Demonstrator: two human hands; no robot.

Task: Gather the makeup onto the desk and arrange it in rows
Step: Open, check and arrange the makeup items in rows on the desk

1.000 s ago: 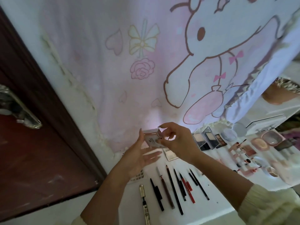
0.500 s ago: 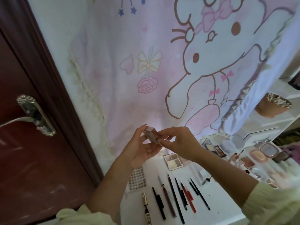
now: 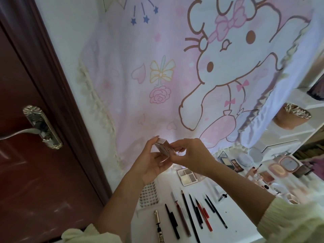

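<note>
Above the white desk (image 3: pixel 235 213) both my hands hold a small square compact (image 3: pixel 162 146). My left hand (image 3: pixel 150 162) cups it from below and the left, while my right hand (image 3: pixel 191 155) pinches its right edge with fingertips. Below them, several pencils and liners (image 3: pixel 191 214) lie side by side in a row on the desk. A four-pan eyeshadow palette (image 3: pixel 188 176) lies open behind that row. More open palettes (image 3: pixel 229 160) and round pink compacts (image 3: pixel 287 163) stretch along the desk to the right.
A pink cartoon curtain (image 3: pixel 175 76) hangs behind the desk. A dark red door (image 3: pixel 31 163) with a metal handle (image 3: pixel 38 128) stands at the left. White shelves at the right hold a brown woven basket (image 3: pixel 289 118). A sheet of small stickers (image 3: pixel 149 193) lies by my left wrist.
The view has tilted upward and closer. My hands keep hold of the compact and have turned it from face-on to more edge-on between them.
</note>
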